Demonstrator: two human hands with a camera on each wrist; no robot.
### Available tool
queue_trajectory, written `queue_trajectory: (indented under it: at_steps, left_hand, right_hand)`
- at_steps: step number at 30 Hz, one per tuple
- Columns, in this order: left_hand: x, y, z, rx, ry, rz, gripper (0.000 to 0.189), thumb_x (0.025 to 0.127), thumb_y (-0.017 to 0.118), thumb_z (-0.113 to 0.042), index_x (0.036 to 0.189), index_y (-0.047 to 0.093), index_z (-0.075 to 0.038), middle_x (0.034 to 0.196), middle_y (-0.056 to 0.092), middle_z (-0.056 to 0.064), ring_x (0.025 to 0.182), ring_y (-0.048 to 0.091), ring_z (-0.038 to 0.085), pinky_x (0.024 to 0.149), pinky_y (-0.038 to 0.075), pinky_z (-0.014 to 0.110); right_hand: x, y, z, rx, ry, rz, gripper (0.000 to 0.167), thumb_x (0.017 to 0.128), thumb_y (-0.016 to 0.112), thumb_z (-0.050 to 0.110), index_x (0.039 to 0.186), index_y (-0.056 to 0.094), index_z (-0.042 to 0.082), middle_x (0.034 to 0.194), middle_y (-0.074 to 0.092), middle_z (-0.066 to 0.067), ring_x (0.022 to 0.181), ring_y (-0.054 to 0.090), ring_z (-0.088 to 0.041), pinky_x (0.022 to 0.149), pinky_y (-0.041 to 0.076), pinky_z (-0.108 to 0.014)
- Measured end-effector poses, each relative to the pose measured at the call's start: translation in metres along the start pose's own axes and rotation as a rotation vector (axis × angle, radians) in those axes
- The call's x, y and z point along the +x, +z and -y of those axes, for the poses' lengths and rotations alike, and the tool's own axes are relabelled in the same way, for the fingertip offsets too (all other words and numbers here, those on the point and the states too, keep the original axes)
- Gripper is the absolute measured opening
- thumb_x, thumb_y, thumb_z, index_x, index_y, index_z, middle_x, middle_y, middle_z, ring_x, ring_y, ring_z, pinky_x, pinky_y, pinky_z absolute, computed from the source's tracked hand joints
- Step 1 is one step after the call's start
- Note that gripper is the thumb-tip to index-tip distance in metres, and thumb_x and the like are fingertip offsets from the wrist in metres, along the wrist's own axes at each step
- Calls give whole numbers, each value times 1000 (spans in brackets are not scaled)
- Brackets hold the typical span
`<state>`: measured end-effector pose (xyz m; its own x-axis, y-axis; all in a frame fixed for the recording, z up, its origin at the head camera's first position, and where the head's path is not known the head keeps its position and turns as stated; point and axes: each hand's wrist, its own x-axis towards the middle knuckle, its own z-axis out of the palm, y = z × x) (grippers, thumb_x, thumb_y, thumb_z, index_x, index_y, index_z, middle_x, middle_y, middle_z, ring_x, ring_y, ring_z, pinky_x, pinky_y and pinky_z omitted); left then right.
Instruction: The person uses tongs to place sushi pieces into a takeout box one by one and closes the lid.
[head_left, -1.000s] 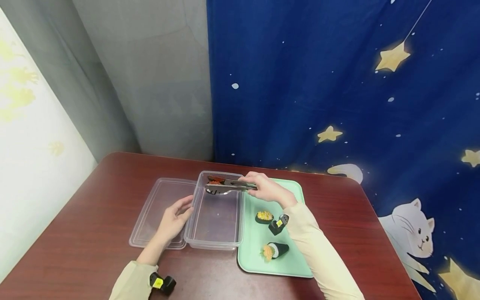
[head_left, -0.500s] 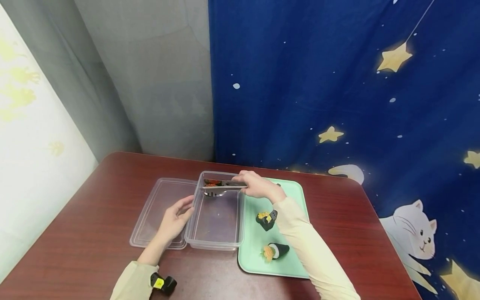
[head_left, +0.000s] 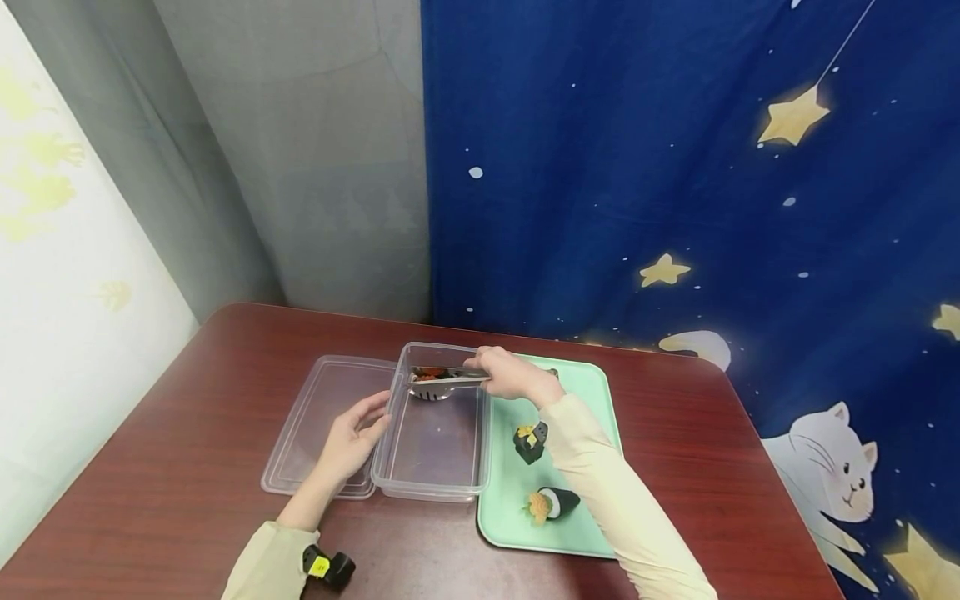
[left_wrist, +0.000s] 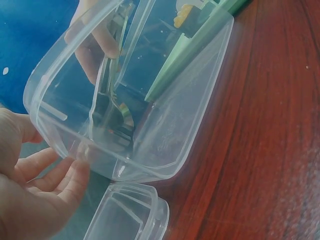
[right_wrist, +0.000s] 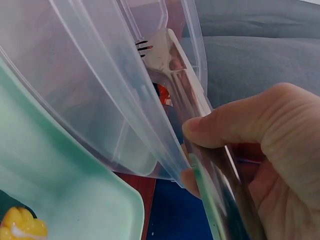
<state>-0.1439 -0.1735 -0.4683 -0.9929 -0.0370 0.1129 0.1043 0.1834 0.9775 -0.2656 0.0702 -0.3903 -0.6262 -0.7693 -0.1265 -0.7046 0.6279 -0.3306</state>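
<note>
My right hand (head_left: 510, 372) grips metal tongs (head_left: 461, 379), thumb along one arm in the right wrist view. The tongs' tips are inside the far end of a clear plastic container (head_left: 430, 485). Between them is a dark sushi piece with a red-orange top (head_left: 427, 373), mostly hidden by the metal. Whether it touches the container floor, I cannot tell. My left hand (head_left: 348, 442) rests its fingertips against the container's left wall, fingers loosely bent.
A clear lid (head_left: 322, 417) lies left of the container. On the right, a mint-green tray (head_left: 504, 529) holds a corn-topped sushi (right_wrist: 22, 226), partly covered by the wrist camera in the head view, and a cone hand roll (head_left: 553, 502). A dark item (head_left: 553, 372) shows behind the right wrist.
My right hand has moved left and the tongs have lowered with the red-topped sushi into the container's far end. The left hand has stayed against the wall.
</note>
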Motion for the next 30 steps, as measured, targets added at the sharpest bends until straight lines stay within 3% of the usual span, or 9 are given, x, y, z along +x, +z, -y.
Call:
queue_trajectory:
  at_steps: [15,24,30]
  left_hand:
    - [1,1,0,5,18,-2,40,90,56,3,129,49,8,122,56,29,111,54,35,83,44,11]
    - [-1,1,0,18,28,-7,40,90,57,1,129,49,8,124,55,27,113,53,35,84,43,11]
    - [-1,1,4,27,37,-21,40,89,58,3,127,51,8,123,56,26,109,56,26,83,43,10]
  right_hand:
    - [-7,-5,3,11,8,-14,43,82,60,-3,125,56,-4,109,59,-16,101,54,-26,85,47,-36]
    - [-35,-12,-8,28,-50,-175,48,80,63,-1,127,55,-4,108,60,-14,74,50,-17,72,47,-27]
    - [-61,-13,-18,97,-54,-296,47,80,63,-2,127,54,-5,112,58,-18,90,55,-28,75,48,-33]
